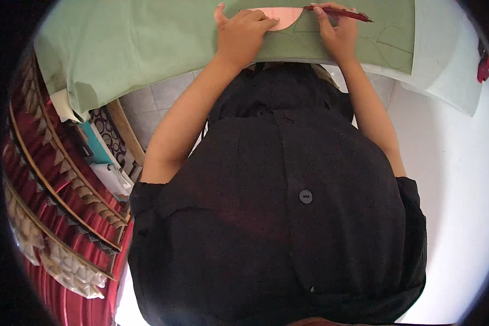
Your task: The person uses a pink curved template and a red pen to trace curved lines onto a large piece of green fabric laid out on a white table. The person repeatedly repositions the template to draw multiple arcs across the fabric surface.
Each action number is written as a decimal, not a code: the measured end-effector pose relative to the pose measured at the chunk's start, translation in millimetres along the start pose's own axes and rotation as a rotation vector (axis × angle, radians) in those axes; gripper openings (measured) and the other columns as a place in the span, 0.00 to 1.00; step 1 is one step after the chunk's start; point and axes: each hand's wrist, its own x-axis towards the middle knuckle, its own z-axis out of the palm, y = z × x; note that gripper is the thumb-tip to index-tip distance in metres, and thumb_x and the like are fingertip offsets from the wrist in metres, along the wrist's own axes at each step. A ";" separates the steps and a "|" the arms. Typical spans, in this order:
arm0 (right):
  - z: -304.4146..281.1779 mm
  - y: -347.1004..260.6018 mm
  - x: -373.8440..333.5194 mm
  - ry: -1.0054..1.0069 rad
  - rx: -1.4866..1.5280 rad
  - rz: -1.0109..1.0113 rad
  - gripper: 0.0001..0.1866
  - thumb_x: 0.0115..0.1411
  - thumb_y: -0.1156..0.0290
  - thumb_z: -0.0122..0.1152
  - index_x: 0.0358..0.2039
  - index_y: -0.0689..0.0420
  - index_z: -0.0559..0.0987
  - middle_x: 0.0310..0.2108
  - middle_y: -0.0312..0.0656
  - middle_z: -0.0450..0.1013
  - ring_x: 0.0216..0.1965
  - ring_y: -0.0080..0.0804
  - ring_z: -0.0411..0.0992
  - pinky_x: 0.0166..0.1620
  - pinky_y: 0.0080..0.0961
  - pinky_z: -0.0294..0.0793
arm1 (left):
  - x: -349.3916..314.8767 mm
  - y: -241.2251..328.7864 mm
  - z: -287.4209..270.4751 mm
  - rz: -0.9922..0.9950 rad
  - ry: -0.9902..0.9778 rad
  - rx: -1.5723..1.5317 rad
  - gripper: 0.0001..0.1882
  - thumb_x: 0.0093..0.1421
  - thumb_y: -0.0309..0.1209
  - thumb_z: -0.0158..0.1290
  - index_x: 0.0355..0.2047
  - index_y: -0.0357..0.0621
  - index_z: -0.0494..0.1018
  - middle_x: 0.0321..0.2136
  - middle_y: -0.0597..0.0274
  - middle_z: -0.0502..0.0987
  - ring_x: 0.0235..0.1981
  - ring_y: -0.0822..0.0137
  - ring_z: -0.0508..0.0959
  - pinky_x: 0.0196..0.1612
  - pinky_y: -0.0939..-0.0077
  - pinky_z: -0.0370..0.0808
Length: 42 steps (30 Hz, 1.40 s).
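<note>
Left hand (pixel 243 33), flat, fingers spread, pressed down on pale pink curved-edge template piece (pixel 281 16); not closed round it, just pinning it from above; thumb out to the left side, fingertips over the template's left half.

Right hand (pixel 337 30), fingers pinched together on slim red pen (pixel 339 13); pen lying nearly level, tip pointing right, past the knuckles; hand just beside the template's right curved end, touching the cloth.

Template lying flat on sage-green sheet of fabric (pixel 146 43), near the top edge of view, between the two hands; curved edge facing the body, straight edge partly cut off by frame top.

Green fabric spread over white tabletop (pixel 451 81); faint drawn outlines on fabric to the right of the right hand (pixel 388 41), teardrop-like curves; fabric's left part hanging off the table edge.

Both forearms bare, coming up from black buttoned garment (pixel 288 217) filling centre of view.

Left side: red and gold patterned textile w/ zigzag trim (pixel 49 206); next to it teal and white items plus circle-print cloth (pixel 106 130), details too bent by the lens to tell.

Far right rim: small red object (pixel 483 68) on white surface; kind can't be told.

Grey tiled floor (pixel 163 100) visible under table edge.
</note>
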 end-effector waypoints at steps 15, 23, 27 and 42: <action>-5.0 -8.3 0.7 -0.025 -0.251 -0.007 0.06 0.61 0.70 0.59 0.32 0.60 0.77 0.29 0.39 0.74 0.30 0.33 0.73 0.42 0.28 0.70 | 1.2 0.3 1.8 -0.007 0.013 0.018 0.16 0.54 0.26 0.52 0.37 0.68 0.80 0.34 0.80 0.78 0.40 0.74 0.77 0.56 0.37 0.48; -1.6 3.6 -12.3 0.001 -0.545 -0.221 0.07 0.57 0.62 0.64 0.33 0.50 0.81 0.34 0.33 0.78 0.41 0.33 0.74 0.61 0.50 0.47 | 15.3 -3.5 -12.9 -0.075 -0.168 -0.110 0.09 0.53 0.33 0.55 0.34 0.59 0.81 0.35 0.68 0.78 0.41 0.63 0.76 0.60 0.38 0.49; 4.7 -3.1 -20.2 0.059 -0.488 -0.249 0.07 0.55 0.62 0.66 0.32 0.49 0.81 0.34 0.32 0.78 0.42 0.32 0.74 0.60 0.52 0.50 | 30.2 -10.8 -18.8 -0.028 -0.135 -0.173 0.07 0.50 0.31 0.53 0.24 0.54 0.82 0.26 0.67 0.79 0.31 0.61 0.78 0.62 0.38 0.48; 17.1 -16.0 -45.3 0.068 -0.414 -0.292 0.08 0.50 0.68 0.70 0.31 0.48 0.81 0.31 0.27 0.79 0.42 0.28 0.74 0.62 0.53 0.47 | 39.1 -31.8 -3.7 0.059 -0.176 -0.284 0.04 0.49 0.32 0.56 0.21 0.55 0.81 0.27 0.68 0.80 0.35 0.60 0.78 0.62 0.39 0.47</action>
